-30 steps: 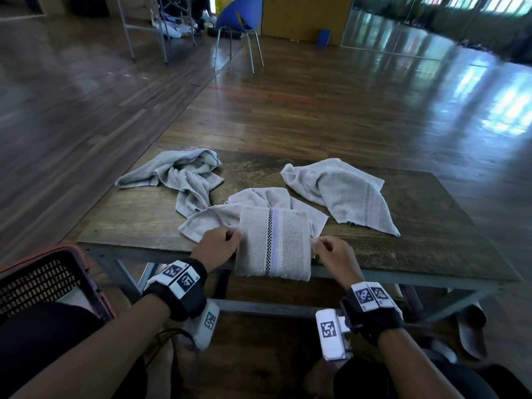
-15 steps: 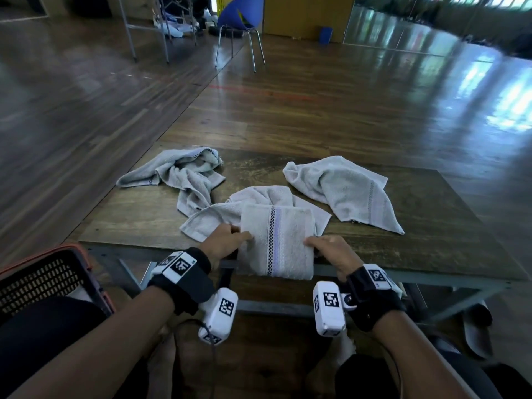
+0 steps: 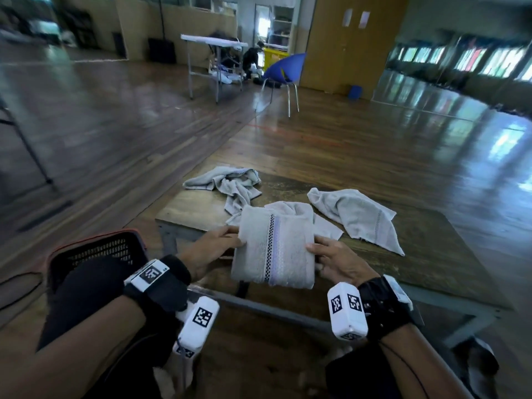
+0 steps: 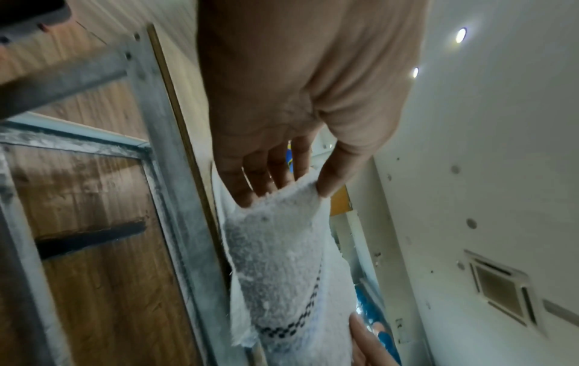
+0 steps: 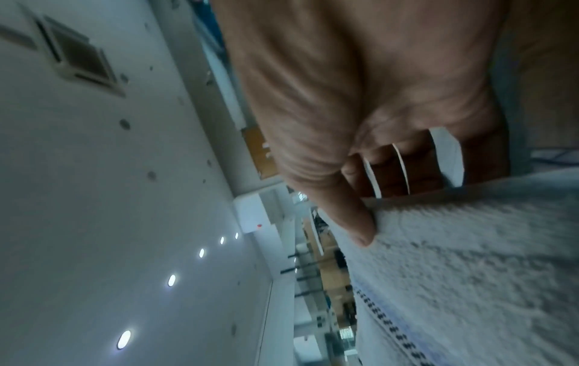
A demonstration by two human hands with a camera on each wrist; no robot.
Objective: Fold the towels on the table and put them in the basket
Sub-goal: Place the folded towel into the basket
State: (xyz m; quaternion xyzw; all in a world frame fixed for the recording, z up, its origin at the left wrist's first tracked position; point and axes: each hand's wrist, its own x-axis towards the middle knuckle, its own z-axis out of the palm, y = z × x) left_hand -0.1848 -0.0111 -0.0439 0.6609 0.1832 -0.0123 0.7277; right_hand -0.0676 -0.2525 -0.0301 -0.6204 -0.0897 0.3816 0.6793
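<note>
A folded grey towel point(image 3: 273, 251) with a checked and lilac stripe is held above the table's near edge. My left hand point(image 3: 211, 249) pinches its left side, thumb on top and fingers beneath, as the left wrist view shows on the towel point(image 4: 282, 260). My right hand point(image 3: 331, 259) grips the right side, its thumb pressing on the terry towel point(image 5: 470, 260). Three unfolded grey towels lie on the wooden table point(image 3: 426, 254): one crumpled towel at the back left point(image 3: 230, 182), one towel behind the held one point(image 3: 319, 223), one towel to the right point(image 3: 357, 214). The dark mesh basket point(image 3: 98, 249) stands at my left.
The table's metal frame point(image 3: 288, 315) runs below the towel. A blue chair point(image 3: 283, 73) and a white folding table point(image 3: 213, 41) stand far back on the wooden floor. A dark shoe point(image 3: 478, 358) lies at the lower right.
Both hands lifted the folded towel off the table's front edge and brought it up and toward me. My head tilted upward, so more of the room shows.
</note>
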